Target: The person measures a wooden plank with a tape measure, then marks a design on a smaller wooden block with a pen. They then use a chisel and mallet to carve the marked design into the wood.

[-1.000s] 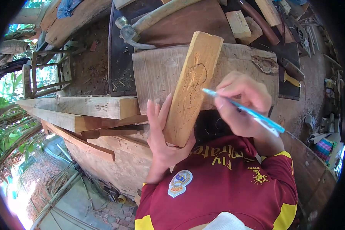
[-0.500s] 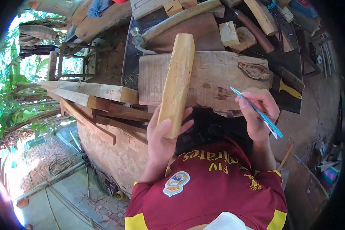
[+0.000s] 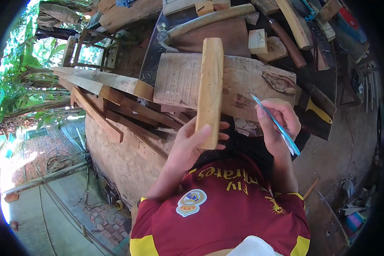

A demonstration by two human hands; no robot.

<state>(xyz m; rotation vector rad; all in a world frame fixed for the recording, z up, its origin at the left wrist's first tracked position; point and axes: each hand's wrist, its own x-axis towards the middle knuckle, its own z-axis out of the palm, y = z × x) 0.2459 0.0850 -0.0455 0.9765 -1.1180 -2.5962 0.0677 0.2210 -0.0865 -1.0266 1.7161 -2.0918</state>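
Observation:
A long, pale wooden block (image 3: 210, 87) stands out lengthwise from my left hand (image 3: 195, 137), which grips its near end with the thumb on top and fingertips showing past the right edge. Between the thumb and fingers of my right hand (image 3: 278, 124) is a light-blue pen (image 3: 281, 131), its tip pointing up and left. The tip is apart from the block. Beneath both lies a thick, rough plank (image 3: 178, 81) with a dark knot at its right end.
Behind the plank lie a claw hammer (image 3: 209, 20), a small wood block (image 3: 257, 41) and a brown tool handle (image 3: 288, 42). A yellow-handled tool (image 3: 319, 112) rests at the right. Long timber beams (image 3: 111, 84) jut out to the left; a wooden stool frame (image 3: 87, 53) stands beyond them.
The block has shifted right and turned more upright in my left hand. My right hand and the pen have moved slightly left. The view has shifted a little too.

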